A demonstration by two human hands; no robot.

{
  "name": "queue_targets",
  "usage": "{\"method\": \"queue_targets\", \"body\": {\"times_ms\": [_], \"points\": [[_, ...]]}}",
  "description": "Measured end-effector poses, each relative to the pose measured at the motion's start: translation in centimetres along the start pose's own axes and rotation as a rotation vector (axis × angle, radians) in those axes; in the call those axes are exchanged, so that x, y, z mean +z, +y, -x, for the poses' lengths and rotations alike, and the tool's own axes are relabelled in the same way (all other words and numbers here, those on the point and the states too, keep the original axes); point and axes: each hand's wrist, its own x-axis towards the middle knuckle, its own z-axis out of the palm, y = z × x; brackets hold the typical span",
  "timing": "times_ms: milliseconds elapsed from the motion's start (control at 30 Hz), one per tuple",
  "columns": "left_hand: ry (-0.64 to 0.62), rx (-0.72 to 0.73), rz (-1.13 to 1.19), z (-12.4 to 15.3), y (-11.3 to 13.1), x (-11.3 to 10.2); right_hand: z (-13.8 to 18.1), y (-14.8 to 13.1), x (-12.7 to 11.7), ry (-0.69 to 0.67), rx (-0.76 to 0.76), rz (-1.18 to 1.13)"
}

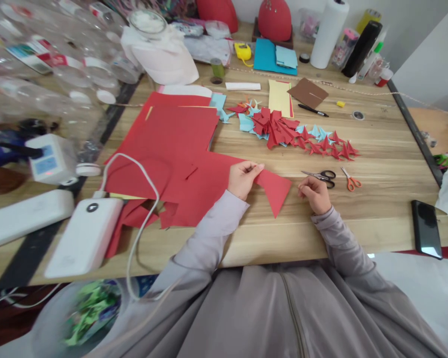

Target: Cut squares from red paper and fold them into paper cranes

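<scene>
A folded piece of red paper (275, 191) is pinched at its upper left corner between the thumb and fingers of my left hand (242, 178). Its pointed lower end hangs toward me above the wooden tabletop. My right hand (316, 195) is beside the paper on the right, apart from it, with its fingers curled in and nothing visible between them. Just behind that hand lie black-handled scissors (327, 175), partly covered by it. Orange-handled scissors (351, 181) lie farther right. Large red paper sheets (179, 144) spread out under and left of my left hand.
Folded red paper pieces (274, 128) and light blue ones lie in a row behind my hands. A power bank (84, 236) with a looping white cable (149, 179) sits at the left. A phone (426, 228) rests near the right edge; plastic bottles (70, 69) crowd the far left.
</scene>
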Motion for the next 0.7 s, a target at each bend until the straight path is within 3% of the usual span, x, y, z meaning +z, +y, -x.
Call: {"method": "queue_targets", "body": {"times_ms": [167,300,433,533,700], "points": [[-0.008,0.004,0.002,0.2,-0.4,0.6,-0.2,0.2,0.5,-0.028,-0.037,-0.040],[-0.099,-0.018,-0.048,0.8,-0.3,1.0,-0.2,0.4,1.0,-0.084,-0.007,0.006],[-0.419,-0.069,-0.122,1.1,0.4,0.4,-0.2,0.3,0.4,-0.062,0.047,-0.036],[-0.654,-0.058,-0.168,1.3,0.6,0.2,-0.1,0.0,0.1,-0.141,0.102,-0.027],[-0.814,0.145,-0.327,1.9,0.1,1.0,0.1,-0.4,0.6,-0.233,0.007,0.108]]}}
